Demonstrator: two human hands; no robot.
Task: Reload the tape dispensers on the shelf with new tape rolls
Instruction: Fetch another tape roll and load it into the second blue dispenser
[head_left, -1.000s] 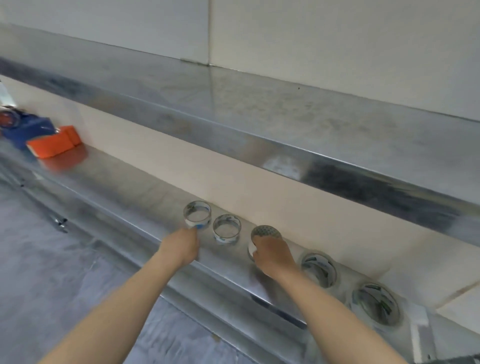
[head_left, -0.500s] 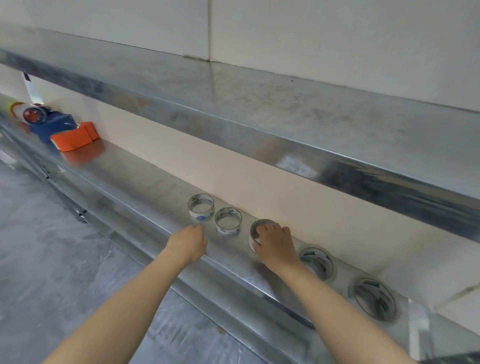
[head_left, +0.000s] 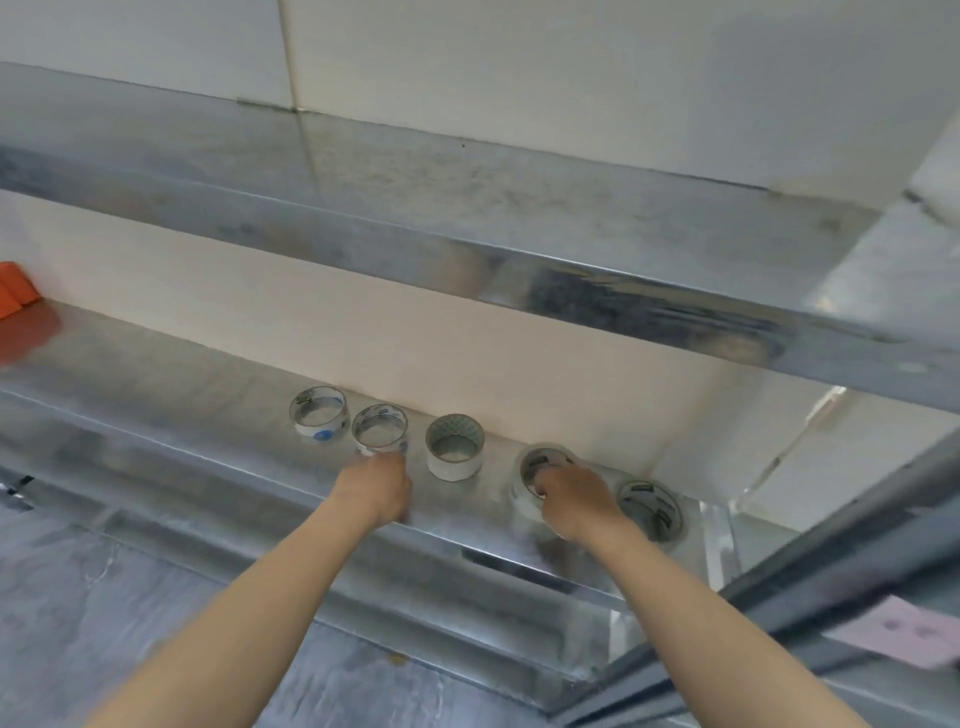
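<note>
At lower centre on the steel shelf (head_left: 208, 415), the left hand (head_left: 376, 488) pinches a clear tape roll (head_left: 380, 429) while the right hand (head_left: 576, 499) grips another clear tape roll (head_left: 540, 462).

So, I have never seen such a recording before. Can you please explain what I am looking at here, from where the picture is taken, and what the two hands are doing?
There is no machine here. A person wears a camera on the head, so you look forward and down along two bare arms. In front is a metal shelf with five tape rolls in a row. The left hand reaches to the second roll from the left, a clear one; whether it grips it I cannot tell. The right hand has fingers on the fourth roll. Between them stands a white roll, untouched. The orange thing at the far left edge is cut off.
</note>
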